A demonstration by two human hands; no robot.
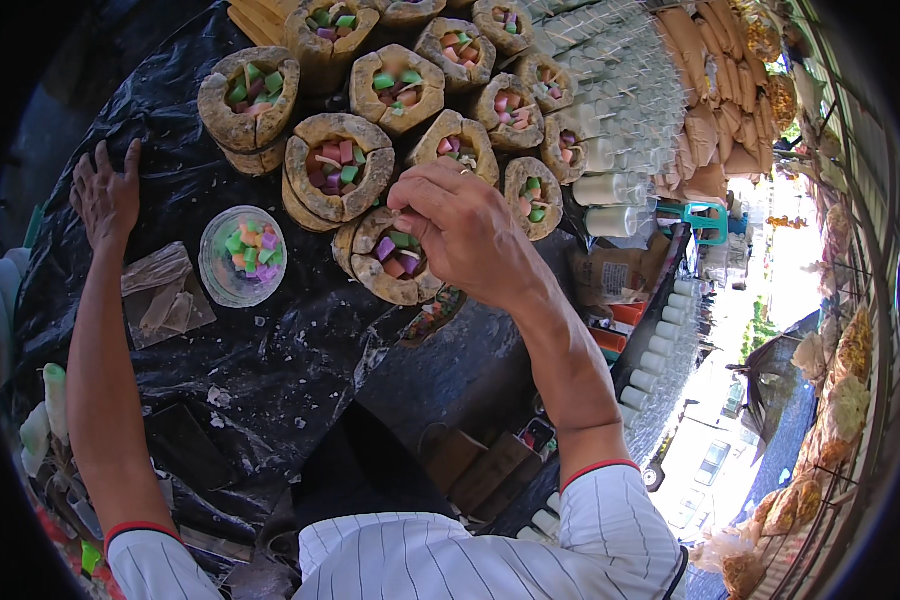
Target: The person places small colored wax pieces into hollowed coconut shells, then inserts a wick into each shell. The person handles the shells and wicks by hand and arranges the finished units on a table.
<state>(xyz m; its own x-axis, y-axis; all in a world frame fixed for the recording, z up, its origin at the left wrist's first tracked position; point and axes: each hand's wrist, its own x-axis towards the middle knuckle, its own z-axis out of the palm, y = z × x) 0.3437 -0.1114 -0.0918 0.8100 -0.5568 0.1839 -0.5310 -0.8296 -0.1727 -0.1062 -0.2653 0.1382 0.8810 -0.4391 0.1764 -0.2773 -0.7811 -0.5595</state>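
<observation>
My right hand (465, 228) hovers over a brown ring-shaped shell (388, 260) filled with pink, green and purple cubes, its fingertips pinched together just above the filling; what they pinch is too small to tell. My left hand (107, 195) lies flat, fingers spread, on the black plastic sheet (270, 350) at the left. Between the hands stands a clear round cup (242, 255) full of coloured cubes. Beside it lies a small stack of brown paper pieces (165, 297).
Several more filled brown shells (338, 165) crowd the far part of the sheet. Rows of white cups (610, 190) and stacked brown paper bags (710, 120) stand at the right. Snack bags (840, 380) hang on a wire rack at far right.
</observation>
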